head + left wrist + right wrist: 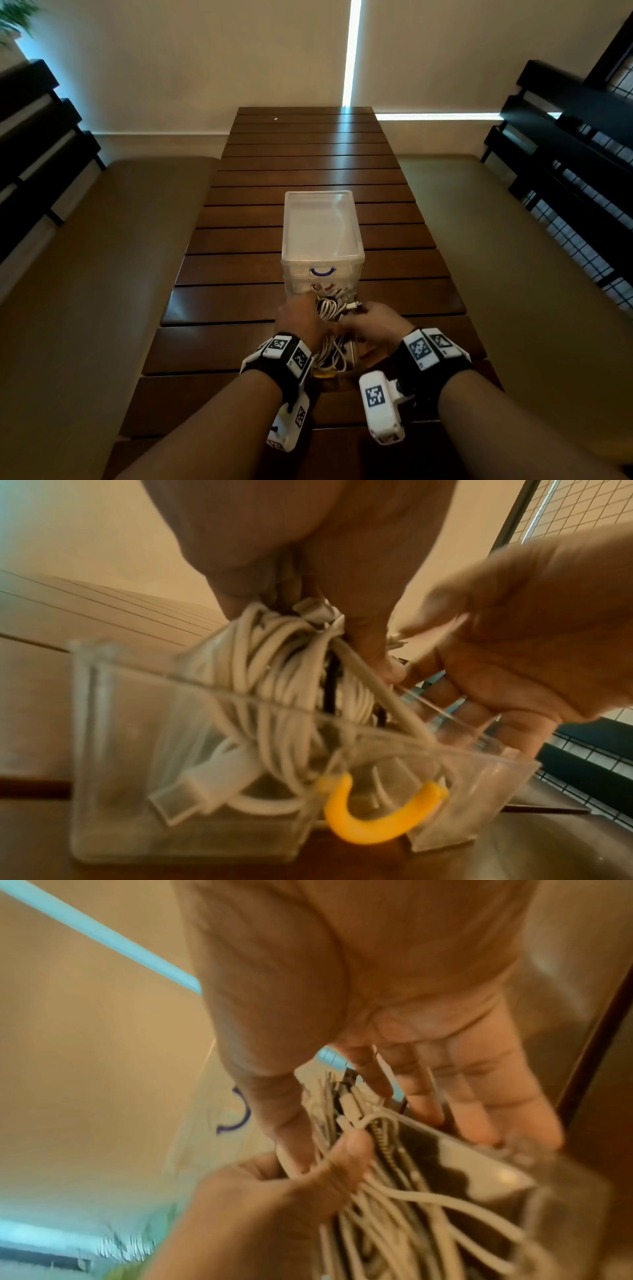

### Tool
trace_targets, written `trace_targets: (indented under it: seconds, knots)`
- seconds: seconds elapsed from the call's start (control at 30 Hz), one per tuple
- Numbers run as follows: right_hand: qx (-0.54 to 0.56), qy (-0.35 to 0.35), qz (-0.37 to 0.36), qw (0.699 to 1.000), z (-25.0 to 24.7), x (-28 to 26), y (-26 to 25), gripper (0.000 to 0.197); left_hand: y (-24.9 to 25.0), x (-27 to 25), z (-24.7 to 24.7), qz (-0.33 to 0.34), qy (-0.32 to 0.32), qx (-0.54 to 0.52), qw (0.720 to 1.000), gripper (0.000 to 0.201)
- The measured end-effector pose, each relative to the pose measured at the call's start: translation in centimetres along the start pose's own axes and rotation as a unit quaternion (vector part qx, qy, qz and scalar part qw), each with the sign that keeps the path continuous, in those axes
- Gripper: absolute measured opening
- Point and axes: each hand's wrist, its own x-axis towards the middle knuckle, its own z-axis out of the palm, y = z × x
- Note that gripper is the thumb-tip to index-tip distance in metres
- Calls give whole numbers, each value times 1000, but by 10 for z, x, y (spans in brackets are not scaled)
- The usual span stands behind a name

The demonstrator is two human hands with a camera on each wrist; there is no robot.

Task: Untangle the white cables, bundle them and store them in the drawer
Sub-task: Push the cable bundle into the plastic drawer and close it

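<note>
- So we're at the storing step, by the look of it: the white cables [274,674] are already gathered into one coiled bundle, and it's going down into the clear drawer [113,750], the pulled-out one with the yellow handle [369,821].
- Our left hand [301,318] is clamped round the top of the bundle, fingers curled on the loops, with something dark that looks like a tie running through the middle (too blurry to be sure).
- Our right hand [376,325] sits right up against it; in the right wrist view the thumb presses on the loose ends while the other fingers [479,1110] reach over the drawer's rim. So both hands are together on the same bundle.
- The lower loops and one plug are already inside the drawer, the top half sticks up above its rim.
- Next move, we reckon: push the coil down flat, tuck in the stray connectors [342,294] poking out the top, let go, then slide the drawer back into the clear drawer unit [322,233] behind it. Those ends could easily snag on the way in.
- Surface is a dark slatted wooden desk [257,212], glossy, with a strip of light reflecting down it.
- Room: padded benches either side, beige wall ahead, dark shelving left and right, a plant [17,17] in the top left corner.
</note>
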Motion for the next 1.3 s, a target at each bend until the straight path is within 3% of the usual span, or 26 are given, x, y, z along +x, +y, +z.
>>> trace_targets:
  seconds: [0.07,0.13,0.2,0.33,0.43,0.5,0.57,0.73,0.9,1.03,1.23,1.3]
  knots:
    - [55,12,3,998,1,7,-4,43,1,1,-2,5,-6,13,1000,48]
    - [-14,64,-33,997,7,14,-9,52,2,0,-5,13,-11,31,999,43]
    - [-70,117,-52,989,14,19,-11,50,1,-2,-8,29,-38,27,998,41]
    - [-125,147,-47,980,17,23,-15,38,-10,-4,-22,66,-97,-26,993,52]
    - [-187,158,-58,968,19,23,-19,39,-16,-10,-28,115,-57,8,992,60]
    - [-208,170,-55,962,21,21,-21,36,-16,-15,-26,183,-8,74,980,50]
    - [-224,185,-50,956,22,19,-22,35,-15,-16,-21,230,-6,124,965,44]
    - [-269,207,-79,937,27,12,-22,33,-18,-13,-10,214,-66,230,947,57]
    - [-215,209,-81,950,26,16,-12,51,-18,-8,-10,163,-77,274,945,40]
    - [-162,190,-94,964,17,25,-8,35,-19,-6,-14,159,-104,285,939,39]
    - [-189,219,-34,957,18,30,-15,32,-17,-8,-11,126,-65,283,949,43]
    - [-192,222,-22,956,23,32,-16,34,-14,-7,-10,143,-41,263,953,45]
